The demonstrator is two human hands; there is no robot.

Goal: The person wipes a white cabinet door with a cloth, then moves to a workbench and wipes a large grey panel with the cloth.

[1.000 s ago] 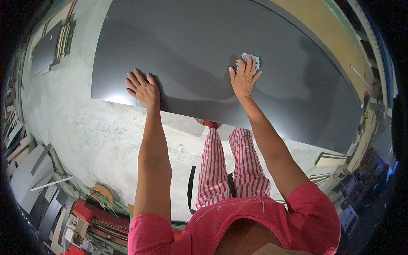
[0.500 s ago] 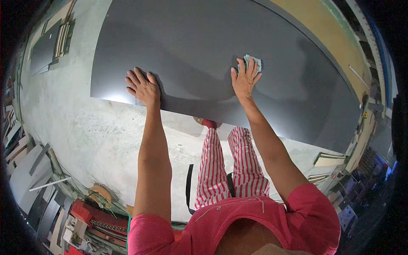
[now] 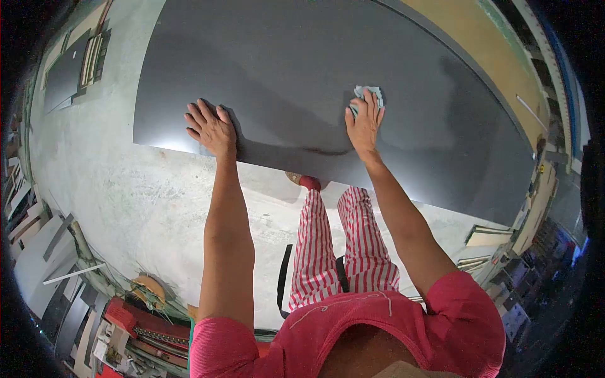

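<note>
A large dark grey panel [image 3: 283,69] spreads out in front of me with a smooth, slightly shiny surface. Near its left front edge my left hand [image 3: 213,131] lies flat, fingers spread, holding nothing. Farther right, my right hand [image 3: 364,129] presses a crumpled light blue cloth [image 3: 377,94] against the panel. The cloth shows beyond and between the fingertips; the part under the fingers is hidden.
Behind the panel on the right is a tan board [image 3: 460,31]. Pale concrete floor [image 3: 145,201] shows at left and below. Offcuts and a dark sheet [image 3: 66,72] lie at upper left. A red machine part [image 3: 123,315] and scrap strips sit at lower left.
My right hand has turned slightly and its fingers have drawn closer together. The cloth has shifted a little left with it. The left hand stays almost where it was.
</note>
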